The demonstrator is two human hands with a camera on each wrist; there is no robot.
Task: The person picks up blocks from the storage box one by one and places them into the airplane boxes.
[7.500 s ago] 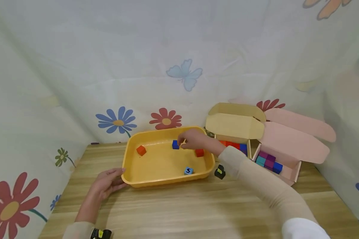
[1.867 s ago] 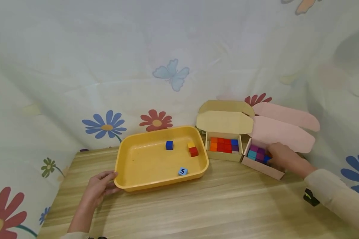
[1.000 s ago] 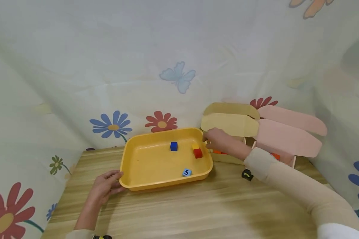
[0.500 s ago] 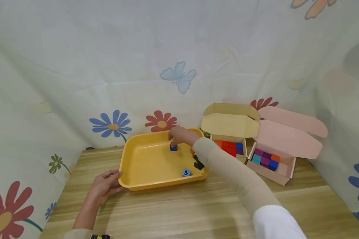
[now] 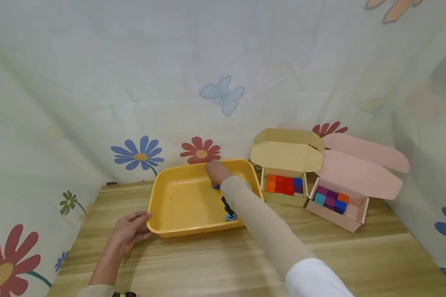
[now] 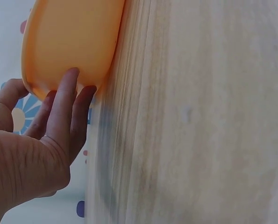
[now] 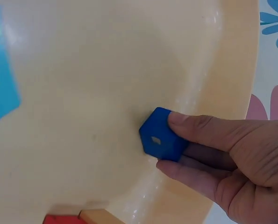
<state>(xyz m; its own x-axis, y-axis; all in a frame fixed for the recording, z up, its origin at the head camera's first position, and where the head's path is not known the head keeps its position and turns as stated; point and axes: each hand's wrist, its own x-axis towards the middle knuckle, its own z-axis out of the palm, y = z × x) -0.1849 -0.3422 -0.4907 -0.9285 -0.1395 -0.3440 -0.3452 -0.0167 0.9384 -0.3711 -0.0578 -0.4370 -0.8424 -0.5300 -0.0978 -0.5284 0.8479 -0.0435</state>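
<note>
My right hand [image 5: 217,172] reaches down inside the yellow tray [image 5: 186,202]. In the right wrist view, its thumb and fingers pinch a blue cube [image 7: 160,135] low over the tray floor. At the tray's left end, my left hand [image 5: 130,231] holds the rim, with the thumb on top and the other fingers [image 6: 64,102] against the outer wall. A light blue cube [image 5: 229,218] with a black marking lies by the front wall. The right wrist view catches a red cube [image 7: 64,219] beside a yellow one [image 7: 99,215]; my right sleeve hides both in the head view.
Right of the tray stands an open pale yellow box [image 5: 288,199] with orange, red, blue and purple cubes. Beside it is an open pink box [image 5: 332,218] with purple, teal, blue and orange cubes. A flowered cloth [image 5: 163,107] hangs behind the wooden table [image 5: 215,264].
An orange cube once in the tray's left part now sits in the pink box. My right hand has come from that box back over the tray to the blue cube. The left hand stays put.
</note>
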